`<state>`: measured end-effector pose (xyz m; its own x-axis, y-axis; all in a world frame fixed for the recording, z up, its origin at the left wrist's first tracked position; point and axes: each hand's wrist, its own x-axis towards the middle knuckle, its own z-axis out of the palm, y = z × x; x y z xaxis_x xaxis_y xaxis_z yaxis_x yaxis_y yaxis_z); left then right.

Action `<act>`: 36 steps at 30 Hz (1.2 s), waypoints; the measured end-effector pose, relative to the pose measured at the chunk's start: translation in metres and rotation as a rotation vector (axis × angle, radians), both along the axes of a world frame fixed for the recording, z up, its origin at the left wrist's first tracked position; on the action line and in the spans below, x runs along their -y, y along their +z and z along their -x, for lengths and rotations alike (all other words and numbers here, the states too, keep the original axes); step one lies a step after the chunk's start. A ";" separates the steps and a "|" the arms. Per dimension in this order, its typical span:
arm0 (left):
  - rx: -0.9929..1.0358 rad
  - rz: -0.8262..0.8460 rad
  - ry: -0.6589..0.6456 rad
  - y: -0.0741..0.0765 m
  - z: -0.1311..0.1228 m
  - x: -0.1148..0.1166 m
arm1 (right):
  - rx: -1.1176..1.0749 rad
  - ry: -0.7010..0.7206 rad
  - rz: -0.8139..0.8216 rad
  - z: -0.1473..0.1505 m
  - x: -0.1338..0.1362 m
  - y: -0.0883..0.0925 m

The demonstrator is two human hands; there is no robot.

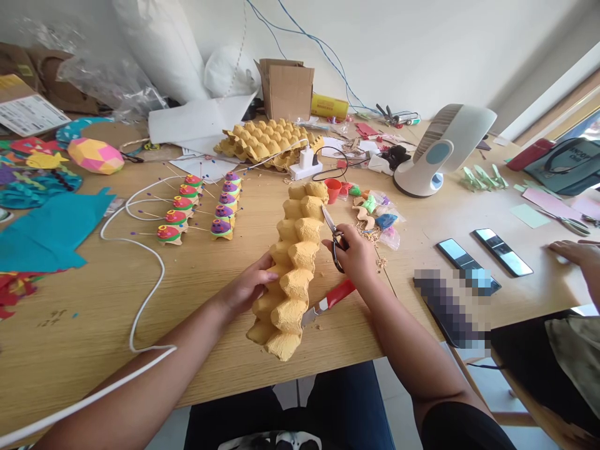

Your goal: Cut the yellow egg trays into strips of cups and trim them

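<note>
A long two-row strip of yellow egg carton (300, 262) is held up over the table, tilted toward me. My left hand (255, 281) grips its left edge, thumb on top. In my right hand (356, 253) are black-handled scissors (336, 242), their blades pointing at the strip's upper right edge. Whether the blades touch the cardboard I cannot tell. Below, partly behind the strip, lies a utility knife with a red handle (341, 294). Left of the strip stand two painted egg-carton rows, one red and green (175, 217), one purple and yellow (224, 212), with pins stuck in them.
Uncut yellow egg trays (267, 140) lie at the back beside a white power strip (305, 164). Coloured clay bags (387, 222) and a red cup (333, 190) sit right of the strip. A white fan (440, 150), phones (502, 251) and another person's hand (574, 251) are farther right. A white cable (157, 275) crosses the left.
</note>
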<state>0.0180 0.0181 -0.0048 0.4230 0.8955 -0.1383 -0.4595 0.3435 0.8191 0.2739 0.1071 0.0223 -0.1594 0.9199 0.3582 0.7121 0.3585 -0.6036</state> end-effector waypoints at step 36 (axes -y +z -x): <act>-0.090 -0.208 -0.008 -0.005 -0.004 -0.001 | -1.117 0.383 0.733 0.021 0.010 -0.006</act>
